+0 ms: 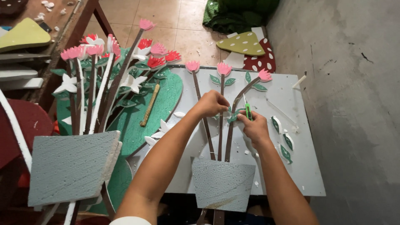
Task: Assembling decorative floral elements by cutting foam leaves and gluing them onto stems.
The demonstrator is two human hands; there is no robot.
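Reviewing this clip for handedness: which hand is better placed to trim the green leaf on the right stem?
Likely the right hand: it holds the green craft knife with the blade by the leaf. The left hand pinches the flower stems, steadying them.

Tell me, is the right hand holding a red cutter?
No, the right hand holds a green cutter, its blade up, beside the brown stems.

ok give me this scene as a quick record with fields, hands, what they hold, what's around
left hand: pinching the brown stems of the foam flower piece
right hand: holding a green craft knife at a green leaf on a stem
flower piece: three pink blooms, grey foam pot
surface: grey board
loose parts: cut green leaves right of the hands
left side: finished flower bunch
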